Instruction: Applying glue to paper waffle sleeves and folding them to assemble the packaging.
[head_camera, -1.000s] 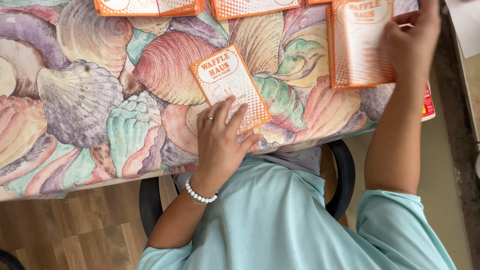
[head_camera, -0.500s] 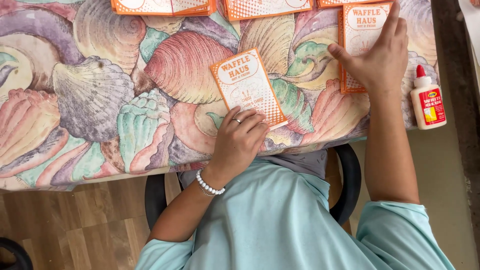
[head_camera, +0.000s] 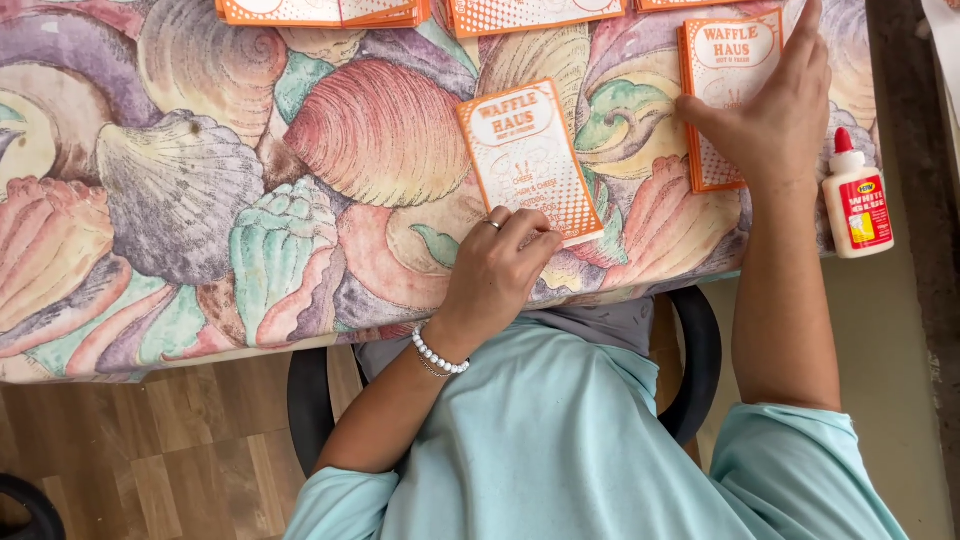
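Left hand (head_camera: 495, 270): we see fingers curled together, tips pressing the near end of the single orange card (head_camera: 530, 160).
Card: flat on the shell-print tabletop (head_camera: 180, 200), long axis running away from us, slightly tilted.
Right hand (head_camera: 775, 120): fingers spread flat on the card stack (head_camera: 725, 60), right of the single card.
Glue bottle (head_camera: 857, 195): right of that stack, seemingly at the tabletop's edge.
Nearer hand: left.

Your left hand (head_camera: 497, 268) curls, fingers bent under, wrist low; your right hand (head_camera: 775, 112) lies flat, fingers spread, arm stretched forward.
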